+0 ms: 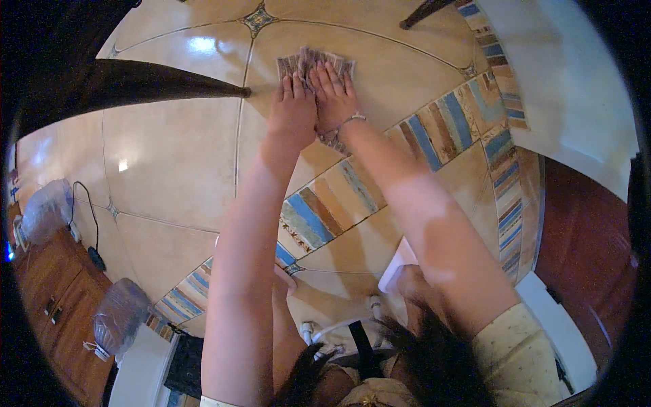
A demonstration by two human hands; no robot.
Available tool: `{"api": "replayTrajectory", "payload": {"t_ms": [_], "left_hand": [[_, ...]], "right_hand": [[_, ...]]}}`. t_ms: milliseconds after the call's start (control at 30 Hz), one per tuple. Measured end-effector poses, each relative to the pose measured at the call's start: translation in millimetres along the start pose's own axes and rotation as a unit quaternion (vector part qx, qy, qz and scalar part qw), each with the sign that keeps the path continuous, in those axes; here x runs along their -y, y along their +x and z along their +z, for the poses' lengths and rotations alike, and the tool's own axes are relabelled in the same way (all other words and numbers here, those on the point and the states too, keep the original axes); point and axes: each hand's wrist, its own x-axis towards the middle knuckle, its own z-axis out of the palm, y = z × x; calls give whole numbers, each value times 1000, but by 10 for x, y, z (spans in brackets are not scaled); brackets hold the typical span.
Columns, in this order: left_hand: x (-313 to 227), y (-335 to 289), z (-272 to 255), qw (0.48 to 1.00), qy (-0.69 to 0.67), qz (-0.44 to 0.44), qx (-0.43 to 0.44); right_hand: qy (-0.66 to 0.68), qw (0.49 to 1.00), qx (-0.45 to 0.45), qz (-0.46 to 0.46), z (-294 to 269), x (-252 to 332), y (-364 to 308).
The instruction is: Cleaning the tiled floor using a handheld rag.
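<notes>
A patterned, brownish-pink cloth (314, 55) lies bunched on the beige tiled floor (173, 156), and part of it shows below my wrists. Both my arms stretch forward to it. My left hand (293, 112) rests palm down on its left part with the fingers extended. Right beside it, my right hand (333, 100) presses flat on the cloth, fingers out and slightly spread. The two hands touch or nearly touch along their inner sides. A thin bracelet (354, 118) circles my right wrist. What lies under the palms is hidden.
Left of the cloth, a dark tapered furniture leg (203, 83) meets the floor; another leg tip (407, 24) stands far right. A striped tile border (339, 193) crosses the floor. Plastic-wrapped bundles (122, 315) and a black cable (95, 224) lie left. A white wall (576, 81) rises right.
</notes>
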Motion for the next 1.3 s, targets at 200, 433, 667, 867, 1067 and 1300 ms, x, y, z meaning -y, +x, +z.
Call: {"api": "replayTrajectory", "payload": {"t_ms": [200,433,667,867,1067,1300], "left_hand": [[-410,-337,97,1000,9,20,4],[-880,-1145,195,997,-18,21,66],[-1290,-1692,113,993,-11,29,116],[-1600,-2146,559,988,104,-9,111],[-1650,-2218,507,990,71,-12,120],[-1450,-1913,552,991,92,-48,85]], "right_hand": [[-29,999,9,20,136,28,-606],[-73,996,55,18,220,257,-1480],[-25,999,-33,16,613,291,-2146],[19,1000,-9,4,686,528,-2582],[70,997,23,13,572,493,-2675],[51,998,42,-7,464,435,-2257]]}}
